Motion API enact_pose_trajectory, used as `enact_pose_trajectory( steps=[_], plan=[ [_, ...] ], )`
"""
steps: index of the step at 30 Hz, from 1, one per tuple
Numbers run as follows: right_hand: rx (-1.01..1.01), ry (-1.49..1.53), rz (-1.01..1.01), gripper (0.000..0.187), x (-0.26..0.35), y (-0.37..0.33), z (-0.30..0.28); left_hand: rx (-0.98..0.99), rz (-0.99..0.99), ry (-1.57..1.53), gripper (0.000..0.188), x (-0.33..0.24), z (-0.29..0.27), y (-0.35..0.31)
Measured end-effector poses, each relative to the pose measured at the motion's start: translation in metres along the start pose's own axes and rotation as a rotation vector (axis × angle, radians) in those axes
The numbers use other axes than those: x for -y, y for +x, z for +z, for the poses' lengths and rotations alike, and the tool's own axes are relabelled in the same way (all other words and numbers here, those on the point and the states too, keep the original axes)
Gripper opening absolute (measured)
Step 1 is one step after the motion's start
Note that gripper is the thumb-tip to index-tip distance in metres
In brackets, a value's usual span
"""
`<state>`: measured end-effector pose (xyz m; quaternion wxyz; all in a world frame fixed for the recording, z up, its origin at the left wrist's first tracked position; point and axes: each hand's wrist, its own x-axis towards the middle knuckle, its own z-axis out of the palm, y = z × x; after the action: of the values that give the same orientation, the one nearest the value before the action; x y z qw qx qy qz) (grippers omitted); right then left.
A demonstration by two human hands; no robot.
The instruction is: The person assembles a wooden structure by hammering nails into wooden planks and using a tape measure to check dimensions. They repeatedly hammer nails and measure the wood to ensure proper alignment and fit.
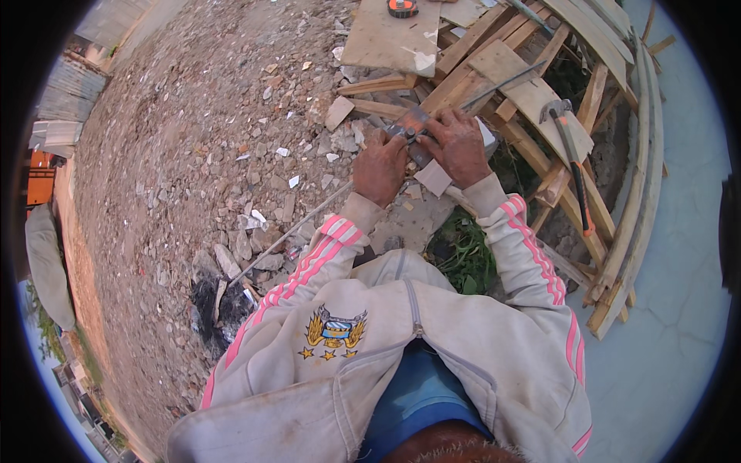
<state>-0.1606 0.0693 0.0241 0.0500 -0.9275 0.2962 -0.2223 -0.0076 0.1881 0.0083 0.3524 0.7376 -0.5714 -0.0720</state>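
Loose brown rubble (193, 139) gave most elbow room leftward; a thin grey rod (297, 225) slanted toward the left hand (380, 167), its fingers curled to a small dark knob-like piece (411, 134) over a dark reddish flat plate (414, 118); the right hand (457, 147) bent in opposite, apparently steadying it; how tightly either closed, I couldn't tell; rightward, long pale planks (644, 185) limited movement; a black-and-orange claw hammer (576, 163) overlay a tan board's (494, 62) right edge.

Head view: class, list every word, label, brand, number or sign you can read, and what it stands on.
None can be read.
Badge on the jacket: any lettering is too small.
Tape measure: any markings are too small.
Hammer: no lettering can be made out.
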Motion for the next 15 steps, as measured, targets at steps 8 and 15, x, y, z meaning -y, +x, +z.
enact_pose_trajectory(
  steps=[8, 15],
  plan=[
    [-0.004, -0.106, 0.036, 0.022, 0.003, -0.001, 0.0, 0.015, 0.103, -0.059, 0.013, 0.013, 0.003, 0.004],
    [0.047, -0.161, 0.061, 0.022, 0.001, 0.0, -0.003, 0.059, 0.153, -0.082, 0.019, 0.016, -0.003, 0.01]
  ],
)
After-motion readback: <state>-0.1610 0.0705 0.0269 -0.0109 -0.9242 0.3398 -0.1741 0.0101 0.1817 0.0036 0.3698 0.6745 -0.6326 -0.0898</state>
